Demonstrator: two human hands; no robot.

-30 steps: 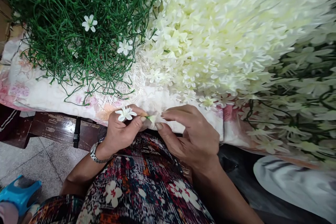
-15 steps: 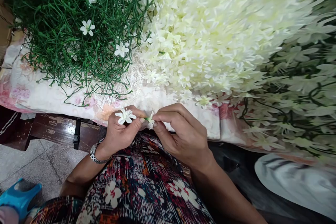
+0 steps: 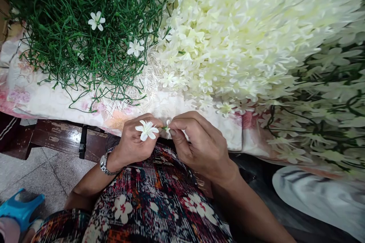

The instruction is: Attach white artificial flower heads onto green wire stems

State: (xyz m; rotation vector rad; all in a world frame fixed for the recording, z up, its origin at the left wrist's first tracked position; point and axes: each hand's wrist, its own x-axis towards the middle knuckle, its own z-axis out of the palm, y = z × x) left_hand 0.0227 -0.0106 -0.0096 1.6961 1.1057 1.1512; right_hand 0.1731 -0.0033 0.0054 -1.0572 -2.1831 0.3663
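My left hand (image 3: 137, 139), with a metal watch (image 3: 104, 164) on its wrist, is closed in a pinch on a green artificial flower stem. One open white flower (image 3: 147, 130) of that stem rests over the back of my fingers. My right hand (image 3: 201, 142) pinches a small white flower (image 3: 167, 128) at the stem's other tip, its thumb and forefinger pressed together. Both hands sit close to each other above my lap, just in front of the cloth-covered table edge. The stem between them is mostly hidden by my fingers.
A tangle of green plastic stems (image 3: 85, 41) lies at the back left, with several white flowers in it. Beside it rises a big heap of pale petals (image 3: 222, 34). Finished-looking flower sprays (image 3: 322, 121) lie on the right. The patterned cloth (image 3: 51, 102) covers the table.
Both hands have shifted slightly right. The left hand has rolled a little, carrying the open flower right and down. The right fingers still pinch the small flower at the stem tip.
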